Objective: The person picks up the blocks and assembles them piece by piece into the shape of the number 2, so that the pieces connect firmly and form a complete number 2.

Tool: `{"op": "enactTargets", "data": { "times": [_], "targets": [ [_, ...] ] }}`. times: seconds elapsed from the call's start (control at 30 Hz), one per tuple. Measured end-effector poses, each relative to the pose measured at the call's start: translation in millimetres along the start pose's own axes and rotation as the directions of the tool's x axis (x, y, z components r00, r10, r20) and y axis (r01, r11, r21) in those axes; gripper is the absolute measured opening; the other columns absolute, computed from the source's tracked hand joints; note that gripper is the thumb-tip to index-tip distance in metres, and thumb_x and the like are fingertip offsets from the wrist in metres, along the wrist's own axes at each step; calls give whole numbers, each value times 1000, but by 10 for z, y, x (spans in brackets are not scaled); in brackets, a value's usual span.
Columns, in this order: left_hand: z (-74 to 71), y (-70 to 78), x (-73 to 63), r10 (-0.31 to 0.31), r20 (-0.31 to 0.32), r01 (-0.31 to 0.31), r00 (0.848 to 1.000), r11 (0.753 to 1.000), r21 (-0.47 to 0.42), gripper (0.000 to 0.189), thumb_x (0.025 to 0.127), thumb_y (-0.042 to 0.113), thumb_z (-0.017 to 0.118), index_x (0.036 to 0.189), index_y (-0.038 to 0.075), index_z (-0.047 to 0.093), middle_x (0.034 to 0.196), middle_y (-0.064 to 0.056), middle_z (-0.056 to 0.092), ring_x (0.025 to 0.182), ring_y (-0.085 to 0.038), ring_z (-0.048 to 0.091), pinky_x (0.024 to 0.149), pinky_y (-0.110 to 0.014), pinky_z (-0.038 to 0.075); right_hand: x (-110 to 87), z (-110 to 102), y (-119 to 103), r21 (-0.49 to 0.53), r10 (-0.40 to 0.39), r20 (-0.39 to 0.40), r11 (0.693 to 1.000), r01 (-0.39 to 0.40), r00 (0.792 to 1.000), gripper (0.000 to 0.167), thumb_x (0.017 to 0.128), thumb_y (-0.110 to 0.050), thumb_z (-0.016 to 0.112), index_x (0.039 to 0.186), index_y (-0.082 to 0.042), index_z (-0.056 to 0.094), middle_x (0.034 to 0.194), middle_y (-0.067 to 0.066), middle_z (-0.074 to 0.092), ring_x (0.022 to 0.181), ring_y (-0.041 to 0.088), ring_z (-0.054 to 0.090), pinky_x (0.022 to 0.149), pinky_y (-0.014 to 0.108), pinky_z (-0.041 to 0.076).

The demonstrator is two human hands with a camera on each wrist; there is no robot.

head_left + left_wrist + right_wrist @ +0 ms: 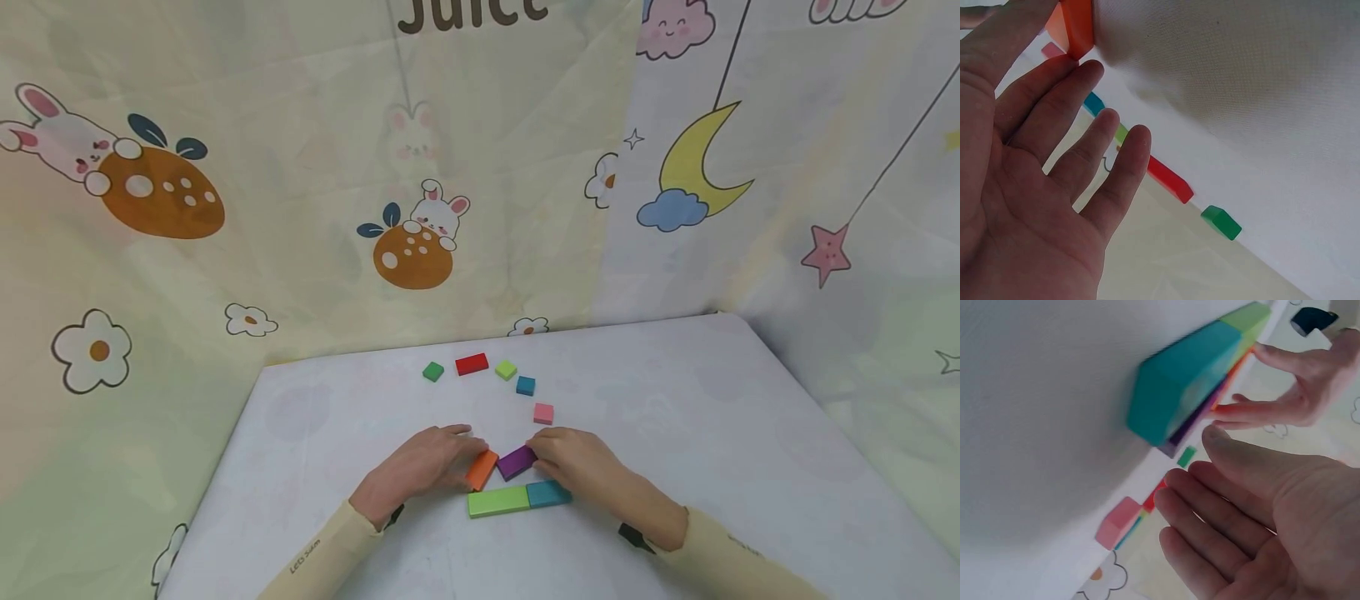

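My left hand [427,462] pinches an orange block [482,470] between thumb and index finger; its other fingers extend loosely in the left wrist view. Beside it lies a purple block [516,462], set at a slant so the two form a V. At the purple block's right end is my right hand [581,462], its fingers only slightly bent. In the right wrist view, nothing sits between that thumb and fingers [1194,509]. Nearer the person, a long light green block [498,502] and a teal block [548,494] lie end to end in a row.
Farther back on the white table [337,417] lie a green block [432,372], a red block [472,364], a lime block [506,370], a blue block [526,386] and a pink block [543,413] in a loose arc. A printed cloth [300,183] hangs behind the table.
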State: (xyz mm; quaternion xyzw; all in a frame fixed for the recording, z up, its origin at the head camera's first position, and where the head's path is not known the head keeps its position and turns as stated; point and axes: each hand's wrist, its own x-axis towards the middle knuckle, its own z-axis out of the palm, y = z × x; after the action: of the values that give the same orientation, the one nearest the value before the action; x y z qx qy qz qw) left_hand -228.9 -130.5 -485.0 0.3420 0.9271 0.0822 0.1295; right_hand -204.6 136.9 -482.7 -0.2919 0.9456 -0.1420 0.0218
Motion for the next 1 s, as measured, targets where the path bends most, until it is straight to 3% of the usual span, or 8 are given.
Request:
{"op": "enactTargets", "data": {
  "times": [0.23,0.47,0.63,0.83,1.0],
  "targets": [
    [0,1,-4,-2,-3,2,1000,1000,-3,53,85,37,81,135,30,64,131,12,67,136,-20,53,109,-44,49,94,79,54,-30,11,44,1000,-10,999,31,87,-22,79,117,-13,74,104,-2,74,93,12,67,86,31,60],
    [-3,3,-4,1,-4,-1,1000,1000,1,53,85,36,80,135,29,65,131,12,67,137,-20,52,109,-43,49,147,93,77,-58,-5,53,998,8,999,33,88,-21,79,119,-13,73,108,-2,74,97,13,69,87,31,60],
    [-3,4,1,-3,5,3,1000,1000,2,53,85,36,80,136,30,64,132,12,67,137,-20,52,109,-43,49,165,94,65,-81,3,50,997,1,999,35,87,-26,80,118,-13,73,105,-2,73,91,11,67,85,30,60],
    [-3,4,3,-1,7,1,1000,1000,8,54,85,37,81,136,30,64,132,12,66,138,-20,51,109,-44,48,173,90,-33,-60,92,46,994,-90,995,44,83,-42,81,115,-12,73,100,-3,71,82,9,60,76,26,58],
    [-5,4,3,5,2,-5,1000,1000,16,54,85,36,81,135,30,64,132,12,67,137,-21,52,109,-43,48,206,103,-169,-47,223,72,974,-220,972,54,78,-56,80,106,-9,73,87,-1,65,73,10,53,60,23,46]
  ]
}}
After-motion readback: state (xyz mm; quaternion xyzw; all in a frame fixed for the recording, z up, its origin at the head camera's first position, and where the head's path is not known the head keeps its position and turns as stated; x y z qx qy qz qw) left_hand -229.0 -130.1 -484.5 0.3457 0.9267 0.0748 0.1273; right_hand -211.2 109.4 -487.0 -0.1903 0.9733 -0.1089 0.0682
